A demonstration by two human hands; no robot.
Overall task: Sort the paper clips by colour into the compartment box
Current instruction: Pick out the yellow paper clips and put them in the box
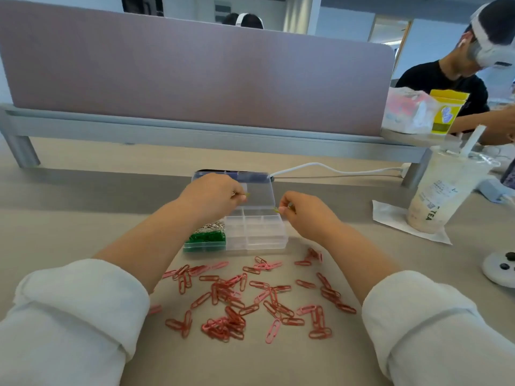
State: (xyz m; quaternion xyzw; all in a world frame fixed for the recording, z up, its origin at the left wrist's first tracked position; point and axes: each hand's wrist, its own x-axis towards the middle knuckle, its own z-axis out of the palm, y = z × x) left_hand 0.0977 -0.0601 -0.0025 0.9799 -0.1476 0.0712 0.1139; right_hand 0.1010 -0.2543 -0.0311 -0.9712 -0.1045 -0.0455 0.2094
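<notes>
Right now the left hand (214, 195) and right hand (303, 213) hover apart over the compartment box (256, 245), each pinching 1 small yellowish clip (246, 194). Green clips (206, 236) and silver clips (213, 226) fill 2 left cells. Pink and red clips (250, 302) lie loose on the counter (83, 207) in front. Best to lower both into 1 vacant cell, away from the green, and release low so neither bounces out.

Beige tabletop (83, 218). Under the left fingers (237, 192) and just left of the right fingers (285, 208), clear compartment box (256, 240); nearer than both, scattered pink and red paper clips (237, 299); well right of the right fingers, white napkin (387, 215), white controller (498, 270); beyond, white cable (320, 165).
</notes>
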